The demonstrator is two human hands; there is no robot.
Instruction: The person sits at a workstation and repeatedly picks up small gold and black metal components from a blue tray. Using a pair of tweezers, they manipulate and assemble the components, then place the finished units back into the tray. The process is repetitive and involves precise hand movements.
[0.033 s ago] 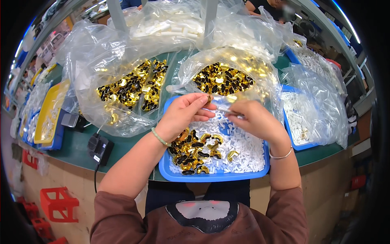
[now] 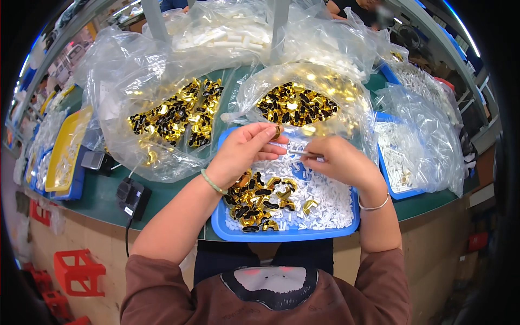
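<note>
Over the blue tray [image 2: 281,237], my left hand [image 2: 245,147] pinches a small shiny gold piece [image 2: 278,131] between thumb and forefinger, its other fingers loosely stretched. My right hand [image 2: 338,157] grips a slim metal tool, which looks like tweezers [image 2: 304,153]; its tip points left toward my left fingers, and the fine end is hard to make out. Below my hands, gold-and-black curved pieces [image 2: 249,203] are heaped at the tray's left. Small white strips [image 2: 325,203] fill its middle and right.
Clear plastic bags of gold-and-black pieces [image 2: 168,119] [image 2: 298,105] lie open behind the tray. A black power adapter [image 2: 132,199] with a cable sits left on the green table [image 2: 179,197]. Another blue tray [image 2: 401,196] stands right, a yellow tray [image 2: 54,187] far left. Red stools [image 2: 78,273] stand on the floor.
The tool in my right hand has tilted, its tip now lower and flatter. My right hand has shifted very slightly; my left hand stays nearly still with the gold piece.
</note>
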